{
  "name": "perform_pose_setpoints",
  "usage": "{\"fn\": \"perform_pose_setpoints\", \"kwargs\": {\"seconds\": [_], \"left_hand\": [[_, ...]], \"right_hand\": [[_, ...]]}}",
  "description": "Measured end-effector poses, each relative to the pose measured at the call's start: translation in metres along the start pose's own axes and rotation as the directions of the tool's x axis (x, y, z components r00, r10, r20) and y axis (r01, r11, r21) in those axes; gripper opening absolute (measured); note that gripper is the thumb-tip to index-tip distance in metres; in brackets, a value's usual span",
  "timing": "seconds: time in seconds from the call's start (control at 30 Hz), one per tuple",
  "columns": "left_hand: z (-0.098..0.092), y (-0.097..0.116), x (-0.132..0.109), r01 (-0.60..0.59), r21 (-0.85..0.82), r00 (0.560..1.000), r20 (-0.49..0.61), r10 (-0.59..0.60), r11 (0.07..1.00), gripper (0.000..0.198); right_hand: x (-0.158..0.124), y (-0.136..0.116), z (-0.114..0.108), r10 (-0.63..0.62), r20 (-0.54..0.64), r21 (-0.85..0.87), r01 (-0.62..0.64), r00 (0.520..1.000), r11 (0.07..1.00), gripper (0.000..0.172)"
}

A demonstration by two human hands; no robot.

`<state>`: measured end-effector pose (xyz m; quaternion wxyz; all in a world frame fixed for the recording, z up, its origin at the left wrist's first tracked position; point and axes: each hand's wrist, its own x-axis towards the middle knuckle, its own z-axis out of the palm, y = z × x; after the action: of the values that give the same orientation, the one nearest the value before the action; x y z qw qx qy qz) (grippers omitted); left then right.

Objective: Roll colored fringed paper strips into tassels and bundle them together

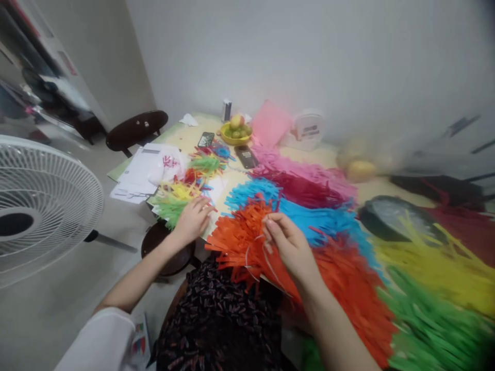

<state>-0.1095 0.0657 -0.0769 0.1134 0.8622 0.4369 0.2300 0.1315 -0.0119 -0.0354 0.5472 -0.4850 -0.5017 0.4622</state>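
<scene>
My right hand (285, 239) is closed in a pinch on a thin white string (248, 257), which hangs in loops over the orange fringed paper (235, 232). The orange fringe lies across the table's near edge, partly behind this hand. My left hand (194, 220) is beside a pile of yellow and green paper strips (172, 203), its fingers loosely stretched and apart. Whether its fingertips touch the strips I cannot tell. Blue fringed paper (309, 216) spreads just beyond my right hand, with dark red (305, 186) and pink fringe (284, 159) behind it.
A yellow fruit bowl (236, 139) and two phones, one dark (246, 156) and one lit (206, 139), sit farther back. White papers (135, 175) lie at the left. Yellow (436, 268) and green fringe (436, 319) cover the right side. A large fan (50, 206) stands left.
</scene>
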Motion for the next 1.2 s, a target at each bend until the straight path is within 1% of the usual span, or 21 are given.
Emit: {"fn": "perform_pose_setpoints", "kwargs": {"seconds": [0.03,0.07,0.1,0.17,0.2,0.23,0.3,0.4,0.5,0.63,0.73,0.83,0.93,1.03,1.1,1.2], "left_hand": [[-0.002,-0.02,0.002,-0.011,0.185,0.999,0.038,0.004,0.983,0.043],[-0.003,-0.038,0.005,-0.035,0.324,0.996,0.087,0.007,0.946,0.053],[-0.003,-0.052,0.008,-0.065,0.421,0.991,0.137,0.008,0.905,0.06],[0.0,-0.073,0.014,-0.132,0.52,0.977,0.211,0.023,0.844,0.065],[0.002,-0.079,0.018,-0.16,0.54,0.972,0.233,0.036,0.826,0.065],[0.004,-0.084,0.021,-0.18,0.55,0.968,0.246,0.048,0.815,0.063],[0.006,-0.09,0.026,-0.195,0.556,0.965,0.255,0.058,0.808,0.06],[0.007,-0.097,0.033,-0.19,0.553,0.962,0.272,0.04,0.812,0.055],[0.007,-0.102,0.042,-0.191,0.563,0.956,0.291,0.023,0.804,0.052],[0.005,-0.107,0.057,-0.226,0.567,0.947,0.319,0.042,0.792,0.048],[0.003,-0.107,0.066,-0.254,0.562,0.939,0.337,0.062,0.788,0.048],[0.004,-0.107,0.071,-0.266,0.56,0.936,0.345,0.071,0.785,0.045],[0.006,-0.106,0.075,-0.269,0.563,0.938,0.339,0.078,0.781,0.037],[0.009,-0.109,0.076,-0.279,0.566,0.944,0.31,0.113,0.776,0.034],[0.011,-0.112,0.075,-0.285,0.555,0.944,0.302,0.129,0.781,0.032],[0.012,-0.115,0.073,-0.289,0.528,0.937,0.326,0.124,0.799,0.033]], "right_hand": [[0.013,0.004,0.003,-0.026,0.013,-0.111,0.027,1.0,0.993,0.02],[0.027,0.009,0.006,-0.045,0.047,-0.26,0.056,0.998,0.964,0.021],[0.044,0.013,0.012,-0.051,0.092,-0.417,0.085,0.994,0.905,0.022],[0.079,0.023,0.027,0.002,0.178,-0.671,0.12,0.984,0.731,0.024],[0.097,0.028,0.036,0.033,0.2,-0.729,0.126,0.979,0.673,0.025],[0.115,0.034,0.047,0.055,0.212,-0.76,0.129,0.976,0.637,0.024],[0.146,0.048,0.068,0.079,0.222,-0.793,0.133,0.972,0.595,0.024],[0.184,0.072,0.092,0.117,0.233,-0.834,0.136,0.965,0.535,0.023],[0.214,0.091,0.105,0.156,0.245,-0.86,0.14,0.957,0.491,0.028],[0.247,0.102,0.112,0.152,0.266,-0.87,0.169,0.952,0.463,0.031],[0.265,0.102,0.113,0.117,0.295,-0.86,0.21,0.948,0.464,0.033],[0.273,0.101,0.112,0.099,0.326,-0.85,0.245,0.94,0.467,0.034],[0.272,0.102,0.11,0.12,0.359,-0.846,0.268,0.925,0.462,0.03],[0.268,0.107,0.111,0.149,0.383,-0.849,0.284,0.912,0.446,0.027],[0.267,0.11,0.112,0.154,0.381,-0.856,0.285,0.911,0.431,0.027],[0.267,0.113,0.115,0.154,0.362,-0.871,0.274,0.92,0.408,0.028]]}}
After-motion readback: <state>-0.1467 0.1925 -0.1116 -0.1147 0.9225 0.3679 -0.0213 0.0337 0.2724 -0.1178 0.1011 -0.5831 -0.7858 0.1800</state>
